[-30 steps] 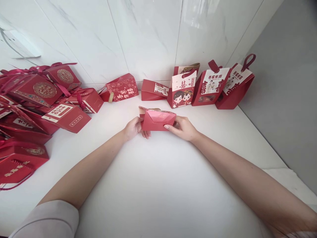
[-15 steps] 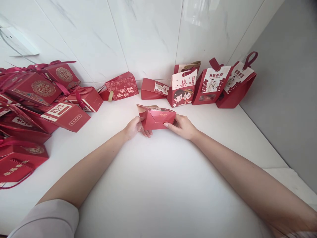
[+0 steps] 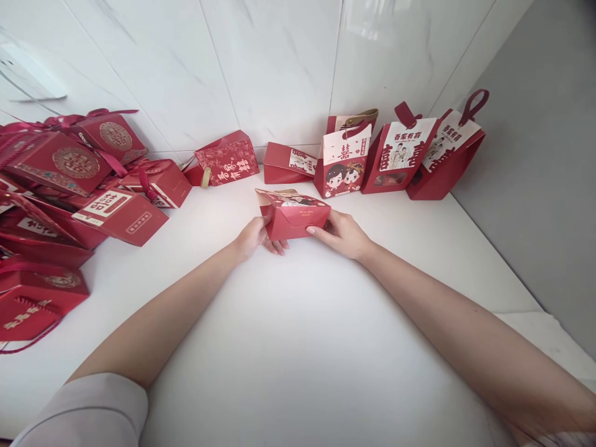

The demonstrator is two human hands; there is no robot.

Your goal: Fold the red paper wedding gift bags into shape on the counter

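A red paper gift box (image 3: 300, 222) is held between my two hands over the middle of the white table. Its folded bottom with small gold print faces me, and the printed side with cartoon figures is turned upward. My left hand (image 3: 255, 239) grips the box at its left end, thumb beside it and fingertips showing underneath. My right hand (image 3: 343, 234) holds the right end, its thumb lying along the lower front edge and the other fingers hidden behind the box.
Upright boxes with handles, among them one with a cartoon couple (image 3: 344, 164), stand along the tiled wall (image 3: 279, 68). Two boxes lie nearby, one with floral print (image 3: 228, 164). A heap of red boxes (image 3: 79, 164) with ribbons fills the left side. A grey panel (image 3: 535, 155) borders the right.
The box in my hands has tipped slightly, so more of its printed upper side shows. Both hands keep their hold. The camera view has shifted a little.
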